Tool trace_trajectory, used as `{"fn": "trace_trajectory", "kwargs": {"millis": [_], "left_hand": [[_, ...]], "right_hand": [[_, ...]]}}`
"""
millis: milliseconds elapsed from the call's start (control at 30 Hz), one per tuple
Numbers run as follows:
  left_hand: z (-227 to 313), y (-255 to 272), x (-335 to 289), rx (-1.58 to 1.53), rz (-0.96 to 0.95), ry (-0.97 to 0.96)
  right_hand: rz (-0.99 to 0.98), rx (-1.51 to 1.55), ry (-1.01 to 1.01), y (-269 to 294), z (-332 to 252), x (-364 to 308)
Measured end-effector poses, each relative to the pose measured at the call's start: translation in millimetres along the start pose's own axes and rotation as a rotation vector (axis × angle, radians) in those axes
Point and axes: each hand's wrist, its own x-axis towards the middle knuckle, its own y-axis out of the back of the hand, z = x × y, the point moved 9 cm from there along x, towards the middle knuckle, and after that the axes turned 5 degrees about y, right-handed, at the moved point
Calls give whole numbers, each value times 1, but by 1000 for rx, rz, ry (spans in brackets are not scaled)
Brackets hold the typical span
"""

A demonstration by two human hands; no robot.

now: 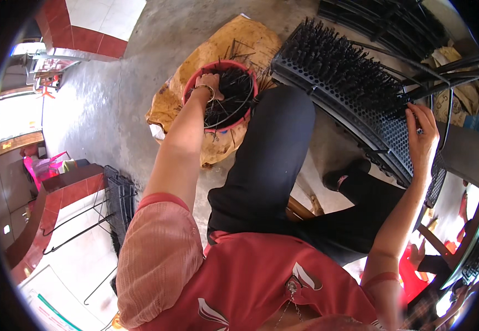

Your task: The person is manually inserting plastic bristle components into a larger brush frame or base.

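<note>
My left hand [210, 84] reaches into a red bucket [186, 92], its fingers curled among loose black bristles [234, 83]; its fingertips are partly hidden there. A bangle circles that wrist. To the right, a long black perforated panel [396, 134] lies tilted beside my knee. Dense black bristle tufts [336, 60] stand up from its far part, while rows of bare holes show along its near right part. My right hand [424, 129] is at the panel's right end, thumb and fingers pinched at the edge of the tufts. What they pinch is too small to make out.
Under the bucket, a crumpled brown sheet [245, 36] lies on the concrete floor [118, 99], with stray bristles on it. Black metal racks [388, 22] stand beyond the panel. More black frames [119, 201] lean at the left against a red-tiled ledge [57, 204]. Another person's hand [417, 254] shows at lower right.
</note>
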Motion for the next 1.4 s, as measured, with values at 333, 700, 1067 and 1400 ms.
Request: {"fn": "trace_trajectory", "kwargs": {"millis": [333, 700, 1067, 1400], "left_hand": [[-15, -7, -1, -99, 48, -142], [-21, -21, 11, -193, 103, -24], [-22, -6, -18, -172, 231, -143], [-54, 29, -50, -480, 146, -129]], "right_hand": [[12, -37, 27, -1, -5, 4], [-9, -3, -16, -4, 0, 0], [-24, 26, -26, -4, -3, 2], [-39, -11, -53, -8, 5, -2]]}}
